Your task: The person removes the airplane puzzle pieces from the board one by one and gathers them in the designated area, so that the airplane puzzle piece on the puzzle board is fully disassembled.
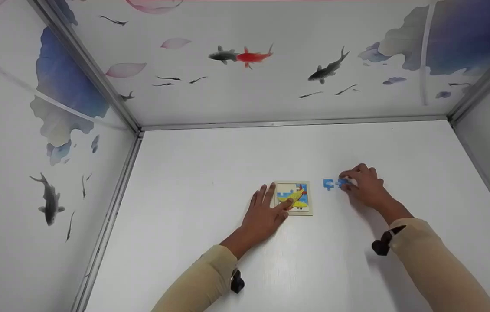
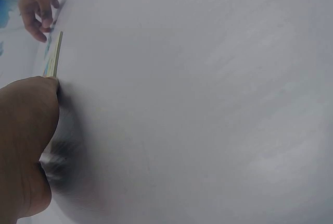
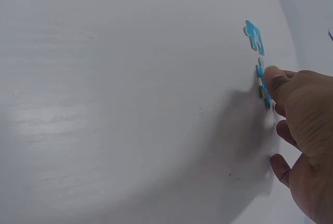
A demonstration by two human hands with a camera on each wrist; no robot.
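My left hand lies with straight fingers along the left side of a small square wooden puzzle tray, its thumb on the picture. Inside the tray is a partly assembled jigsaw picture, yellow, red and blue; pale backing shows at the upper left. To the right of the tray, my right hand pinches a blue jigsaw piece between thumb and fingers, low over the table. Just left of those fingertips a second blue jigsaw piece lies flat.
The white table is bounded by printed panels with fish and petals at the back and left, and a plain-looking panel at the right. Grey metal strips run along the edges. Dark devices are strapped at both wrists.
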